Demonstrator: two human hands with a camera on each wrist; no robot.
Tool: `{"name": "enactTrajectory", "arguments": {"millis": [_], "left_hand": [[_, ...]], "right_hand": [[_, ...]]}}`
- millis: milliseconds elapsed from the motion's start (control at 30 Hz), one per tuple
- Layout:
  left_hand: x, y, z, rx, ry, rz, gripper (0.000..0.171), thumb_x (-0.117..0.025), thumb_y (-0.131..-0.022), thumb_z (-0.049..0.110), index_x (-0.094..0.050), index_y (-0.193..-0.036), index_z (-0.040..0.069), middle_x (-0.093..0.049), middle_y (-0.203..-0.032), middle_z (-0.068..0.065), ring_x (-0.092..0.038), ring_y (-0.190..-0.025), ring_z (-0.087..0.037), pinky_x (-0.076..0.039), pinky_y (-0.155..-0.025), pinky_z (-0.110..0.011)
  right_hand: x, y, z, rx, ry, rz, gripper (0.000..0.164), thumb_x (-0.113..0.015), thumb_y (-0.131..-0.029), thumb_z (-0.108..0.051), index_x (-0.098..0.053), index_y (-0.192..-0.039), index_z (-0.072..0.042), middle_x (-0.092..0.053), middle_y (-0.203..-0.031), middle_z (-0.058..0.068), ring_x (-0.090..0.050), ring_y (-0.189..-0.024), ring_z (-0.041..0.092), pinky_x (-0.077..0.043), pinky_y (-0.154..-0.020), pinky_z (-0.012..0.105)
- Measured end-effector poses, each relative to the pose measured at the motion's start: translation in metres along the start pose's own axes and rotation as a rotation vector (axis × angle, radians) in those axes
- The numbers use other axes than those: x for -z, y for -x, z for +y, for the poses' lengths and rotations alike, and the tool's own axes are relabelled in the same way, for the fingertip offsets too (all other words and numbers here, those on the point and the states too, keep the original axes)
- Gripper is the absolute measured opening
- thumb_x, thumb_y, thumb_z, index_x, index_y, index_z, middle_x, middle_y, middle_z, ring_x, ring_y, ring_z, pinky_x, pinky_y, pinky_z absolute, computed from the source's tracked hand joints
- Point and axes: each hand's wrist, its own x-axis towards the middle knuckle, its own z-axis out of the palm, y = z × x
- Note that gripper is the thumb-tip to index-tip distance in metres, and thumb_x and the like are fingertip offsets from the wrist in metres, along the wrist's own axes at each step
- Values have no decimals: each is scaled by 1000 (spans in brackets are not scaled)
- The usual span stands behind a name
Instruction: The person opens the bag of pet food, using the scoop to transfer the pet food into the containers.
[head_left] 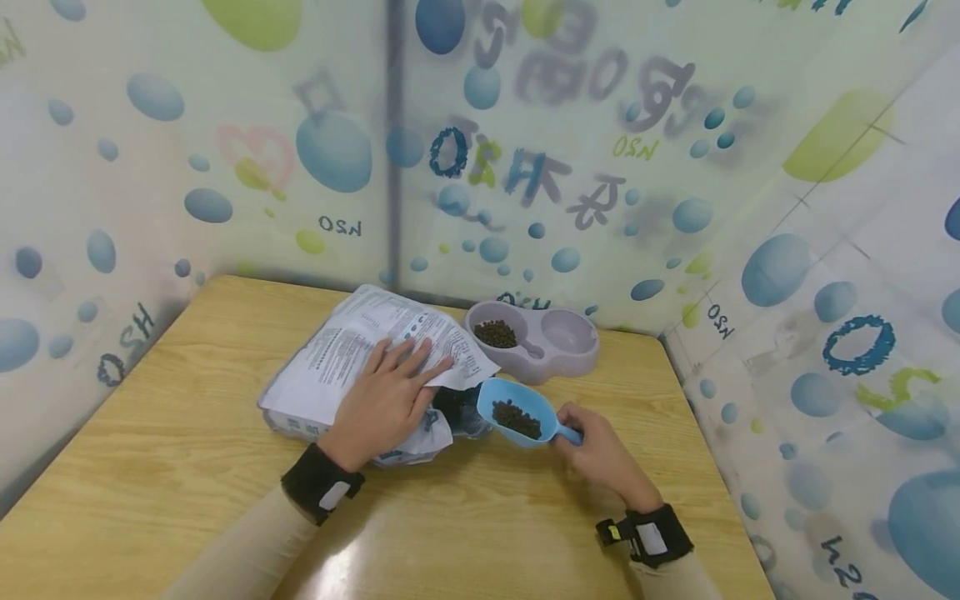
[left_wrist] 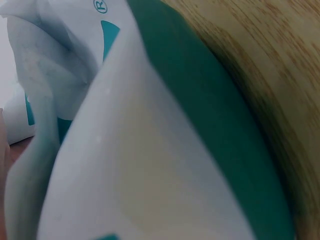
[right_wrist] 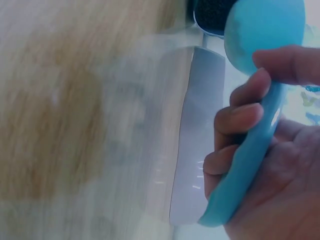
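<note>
My right hand (head_left: 600,450) grips the handle of a light blue scoop (head_left: 551,425), with the fingers curled round it in the right wrist view. Small brown kibble pieces (head_left: 517,418) lie in the scoop's bowl. The scoop is just right of the bag's dark open mouth, above the table. My left hand (head_left: 382,408) rests on top of a white printed pet food bag (head_left: 322,367), its fingers spread. The bag lies on its side with its mouth to the right. White and green bag film (left_wrist: 135,140) fills most of the left wrist view.
Behind the scoop stands a pale mauve double pet bowl (head_left: 540,367); its left hollow holds kibble, and none shows in the right one. The wooden table (head_left: 480,533) is bounded at the back and sides by bubble-patterned walls (head_left: 337,242).
</note>
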Motion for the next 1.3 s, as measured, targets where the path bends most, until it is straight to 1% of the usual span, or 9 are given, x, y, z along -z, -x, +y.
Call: {"name": "enactTrajectory", "arguments": {"millis": [100,233,400,500,667,800,933,1200,1300], "left_hand": [[0,0,0,2,-1,0,51,-44,-124,37,-60,-172,30,-53,-181,-16,-47,-172,-45,-27,-144,-70],[-1,0,0,5,10,3,51,-44,-124,38,-60,-172,30,-53,-181,-16,-48,-172,-45,-27,-145,-69],[-1,0,0,2,10,16,51,-44,-124,37,-62,-171,30,-54,-180,-16,-49,-171,-45,-28,-144,-69],[-2,0,0,1,8,17,51,-43,-124,38,-62,-171,30,-54,-181,-16,-49,-171,-44,-28,-145,-68],[-3,0,0,3,8,9,51,-43,-125,38,-61,-172,30,-53,-182,-15,-48,-172,-44,-27,-145,-68],[-3,0,0,8,4,6,51,-43,-125,39,-61,-172,30,-53,-182,-15,-47,-172,-44,-27,-145,-69],[-2,1,0,8,3,8,51,-43,-125,39,-61,-172,31,-53,-181,-16,-48,-172,-44,-27,-145,-69],[-3,1,-1,3,9,16,51,-43,-125,39,-61,-172,31,-53,-181,-15,-48,-171,-44,-28,-145,-69],[-4,1,-1,0,9,17,51,-43,-125,39,-61,-172,31,-54,-181,-15,-49,-171,-44,-28,-145,-69]], "right_hand": [[4,-3,2,-30,-19,54,7,-78,-108,-13,-72,-108,-10,-73,-92,1,-60,-83,14,-49,-79,28],[11,-7,2,-94,-39,120,11,-80,-109,-13,-72,-113,-7,-80,-97,7,-63,-83,15,-50,-76,29],[22,-14,2,-146,14,190,15,-78,-111,-16,-71,-119,-5,-82,-101,11,-65,-84,17,-52,-74,30],[30,-18,3,-163,46,212,18,-76,-113,-18,-70,-122,-4,-80,-98,13,-63,-79,18,-51,-70,31],[43,-23,0,-192,76,210,23,-72,-115,-19,-66,-129,-2,-78,-99,15,-64,-76,18,-52,-66,31],[53,-25,-5,-190,126,241,28,-69,-116,-18,-63,-134,2,-77,-103,20,-66,-76,21,-52,-66,33],[61,-27,-10,-182,221,297,29,-70,-116,-20,-64,-133,2,-76,-104,23,-65,-73,24,-49,-63,34],[74,-36,-9,-160,353,353,28,-74,-115,-23,-68,-130,0,-80,-101,22,-66,-67,23,-47,-57,33],[78,-39,-7,-164,400,368,30,-75,-114,-26,-71,-129,-1,-82,-100,22,-66,-63,23,-46,-52,33]]}}
